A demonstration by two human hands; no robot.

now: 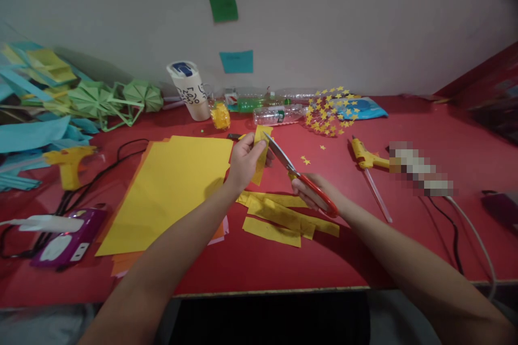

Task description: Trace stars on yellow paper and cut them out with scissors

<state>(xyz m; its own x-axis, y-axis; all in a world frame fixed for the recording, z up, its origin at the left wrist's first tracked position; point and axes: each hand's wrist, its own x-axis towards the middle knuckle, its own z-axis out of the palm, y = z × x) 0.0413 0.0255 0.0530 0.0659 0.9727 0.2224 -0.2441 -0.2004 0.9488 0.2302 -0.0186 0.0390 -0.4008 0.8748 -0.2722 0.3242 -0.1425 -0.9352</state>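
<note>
A yellow paper strip (259, 172) is pinched upright in my left hand (243, 159), thumb on its front. My right hand (318, 191) is wrapped round the red handles of a pair of scissors (283, 156). The scissor tips reach the upper part of the strip, close to my left thumb. Below my hands, several cut yellow strips (275, 230) lie overlapping on the red table (251, 275). To their left is a stack of yellow sheets (174, 188), with orange and pink paper under it.
Small yellow stars (306, 161) lie beyond the scissors. Behind stand a white tumbler (190, 91), plastic bottles (279, 114) and a star-covered piece (329, 113). Glue guns (366, 156) (70, 164) lie on both sides. A purple power strip (70, 242) and cables are at left.
</note>
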